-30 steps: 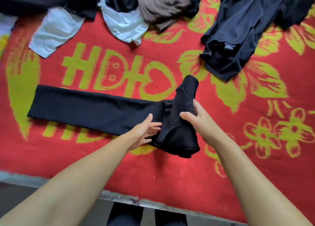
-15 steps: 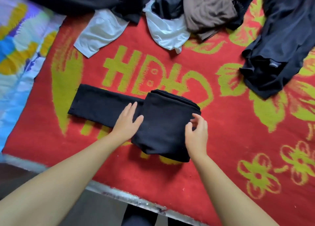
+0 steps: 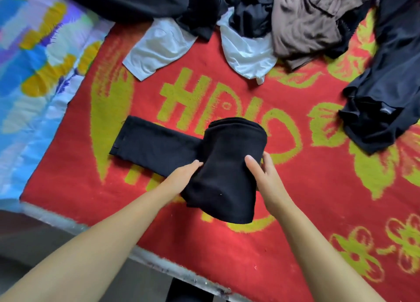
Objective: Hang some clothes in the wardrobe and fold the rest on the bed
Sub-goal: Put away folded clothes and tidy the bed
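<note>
My left hand [image 3: 181, 178] and right hand [image 3: 264, 176] each hold a grip on the rolled part of the black trousers [image 3: 227, 165]: right thumb and fingers pinch one side, left fingers are tucked under the other. The trousers sit mid-bed on the red blanket [image 3: 295, 210], one flat leg end left unrolled. I judge the layers could slip and splay if my hold loosens. One trousers here; two white pieces [image 3: 159, 49], one brown garment [image 3: 302, 21], several dark ones beyond

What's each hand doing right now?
Left hand: fingers under the black trousers' folded bundle, grip hidden, cannot tell.
Right hand: grips the bundle's right edge.
</note>
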`<state>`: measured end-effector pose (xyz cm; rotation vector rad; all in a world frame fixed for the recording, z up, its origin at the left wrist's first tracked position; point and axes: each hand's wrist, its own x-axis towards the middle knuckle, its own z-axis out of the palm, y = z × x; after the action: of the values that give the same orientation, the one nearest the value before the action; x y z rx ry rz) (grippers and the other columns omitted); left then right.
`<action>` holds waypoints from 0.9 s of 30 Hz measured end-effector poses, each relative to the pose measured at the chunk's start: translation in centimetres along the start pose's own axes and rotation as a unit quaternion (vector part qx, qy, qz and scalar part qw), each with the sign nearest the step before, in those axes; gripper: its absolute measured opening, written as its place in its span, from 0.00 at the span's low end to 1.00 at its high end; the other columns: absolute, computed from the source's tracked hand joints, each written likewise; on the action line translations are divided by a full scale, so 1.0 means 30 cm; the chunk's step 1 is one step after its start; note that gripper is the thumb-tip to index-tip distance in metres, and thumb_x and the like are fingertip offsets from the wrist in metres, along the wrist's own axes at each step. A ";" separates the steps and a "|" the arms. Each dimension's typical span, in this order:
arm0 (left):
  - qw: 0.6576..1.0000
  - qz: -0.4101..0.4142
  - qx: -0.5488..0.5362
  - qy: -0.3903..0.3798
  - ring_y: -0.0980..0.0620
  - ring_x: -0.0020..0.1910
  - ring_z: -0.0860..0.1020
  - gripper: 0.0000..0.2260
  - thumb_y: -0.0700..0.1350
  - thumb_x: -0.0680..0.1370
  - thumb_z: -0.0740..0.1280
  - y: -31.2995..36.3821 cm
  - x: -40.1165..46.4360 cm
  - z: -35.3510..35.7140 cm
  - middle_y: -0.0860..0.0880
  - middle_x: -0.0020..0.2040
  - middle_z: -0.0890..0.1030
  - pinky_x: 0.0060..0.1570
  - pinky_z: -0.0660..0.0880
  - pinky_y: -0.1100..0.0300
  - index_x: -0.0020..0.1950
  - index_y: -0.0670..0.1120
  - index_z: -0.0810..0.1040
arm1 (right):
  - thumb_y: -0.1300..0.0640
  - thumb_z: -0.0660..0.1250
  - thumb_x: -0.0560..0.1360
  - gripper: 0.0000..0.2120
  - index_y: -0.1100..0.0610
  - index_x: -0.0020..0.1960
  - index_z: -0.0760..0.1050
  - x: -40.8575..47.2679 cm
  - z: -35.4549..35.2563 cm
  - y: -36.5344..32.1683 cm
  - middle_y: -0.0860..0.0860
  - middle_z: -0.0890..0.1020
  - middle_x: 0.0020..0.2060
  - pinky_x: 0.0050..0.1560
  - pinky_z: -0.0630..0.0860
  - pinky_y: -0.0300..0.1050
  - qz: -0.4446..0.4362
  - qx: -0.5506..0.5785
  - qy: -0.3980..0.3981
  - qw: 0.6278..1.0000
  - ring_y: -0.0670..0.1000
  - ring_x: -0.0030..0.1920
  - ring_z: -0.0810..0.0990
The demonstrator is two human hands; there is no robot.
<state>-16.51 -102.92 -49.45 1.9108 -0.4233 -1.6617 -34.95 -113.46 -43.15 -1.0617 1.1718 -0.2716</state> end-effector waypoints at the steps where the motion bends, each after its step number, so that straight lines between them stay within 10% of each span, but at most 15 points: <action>1: 0.997 -0.025 -0.077 -0.006 0.52 0.64 0.74 0.20 0.55 0.83 0.53 0.015 -0.020 -0.049 0.49 0.64 0.78 0.67 0.67 0.56 0.68 0.48 0.75 | 0.40 0.65 0.71 0.28 0.48 0.67 0.66 0.004 0.065 -0.033 0.45 0.80 0.50 0.39 0.78 0.38 -0.014 -0.011 -0.023 1.000 0.41 0.45 0.82; 4: 0.966 -0.015 -0.257 0.009 0.45 0.60 0.76 0.26 0.57 0.83 0.50 0.045 -0.064 -0.239 0.42 0.62 0.78 0.63 0.71 0.51 0.69 0.41 0.72 | 0.47 0.63 0.78 0.27 0.48 0.73 0.59 0.026 0.308 -0.087 0.48 0.78 0.49 0.42 0.80 0.42 -0.055 -0.069 -0.095 0.992 0.43 0.44 0.81; 7: 0.952 0.044 -0.291 0.083 0.48 0.68 0.70 0.25 0.57 0.83 0.48 0.079 -0.108 -0.449 0.43 0.72 0.70 0.68 0.64 0.52 0.74 0.44 0.66 | 0.52 0.61 0.80 0.31 0.51 0.78 0.50 0.066 0.490 -0.043 0.50 0.69 0.69 0.70 0.66 0.48 -0.103 -0.288 -0.149 0.940 0.46 0.68 0.69; 12: 0.963 0.116 0.180 0.166 0.60 0.72 0.58 0.24 0.50 0.81 0.61 0.012 -0.131 -0.634 0.51 0.76 0.60 0.68 0.54 0.65 0.77 0.50 0.60 | 0.46 0.62 0.78 0.40 0.51 0.79 0.40 0.115 0.564 0.101 0.54 0.37 0.77 0.72 0.41 0.69 -0.122 -0.670 -0.232 0.695 0.55 0.77 0.34; 15: 0.796 0.187 0.564 0.116 0.49 0.78 0.44 0.37 0.52 0.75 0.61 -0.124 -0.112 -0.534 0.47 0.79 0.43 0.74 0.45 0.47 0.79 0.53 0.45 | 0.47 0.62 0.78 0.43 0.54 0.77 0.33 0.109 0.574 0.164 0.58 0.32 0.76 0.70 0.37 0.71 -0.127 -0.730 -0.198 0.641 0.59 0.75 0.30; 17: 0.694 0.170 0.691 0.106 0.46 0.75 0.31 0.42 0.48 0.75 0.60 -0.226 -0.101 -0.458 0.45 0.75 0.29 0.71 0.36 0.38 0.76 0.52 0.30 | 0.51 0.63 0.78 0.45 0.57 0.76 0.29 0.102 0.597 0.199 0.61 0.32 0.75 0.69 0.36 0.71 -0.132 -0.757 -0.170 0.617 0.63 0.73 0.29; 20: 0.668 0.127 0.713 0.173 0.44 0.71 0.26 0.44 0.40 0.78 0.59 -0.305 -0.044 -0.425 0.41 0.71 0.23 0.68 0.33 0.34 0.70 0.51 0.20 | 0.57 0.65 0.76 0.51 0.57 0.71 0.21 0.121 0.650 0.245 0.65 0.30 0.73 0.66 0.34 0.74 -0.121 -0.764 -0.141 0.617 0.67 0.69 0.24; 27: 0.606 0.244 0.726 0.215 0.40 0.76 0.57 0.44 0.37 0.70 0.71 -0.256 0.097 -0.530 0.37 0.77 0.55 0.67 0.59 0.32 0.78 0.52 0.49 | 0.58 0.67 0.75 0.57 0.51 0.66 0.14 0.249 0.671 0.293 0.67 0.25 0.69 0.60 0.35 0.80 -0.173 -0.768 -0.086 0.610 0.68 0.71 0.26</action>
<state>-1.45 -95.23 -55.29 2.5753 -2.3158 -0.1355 -17.70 -103.16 -54.75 -2.7638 0.8107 0.7460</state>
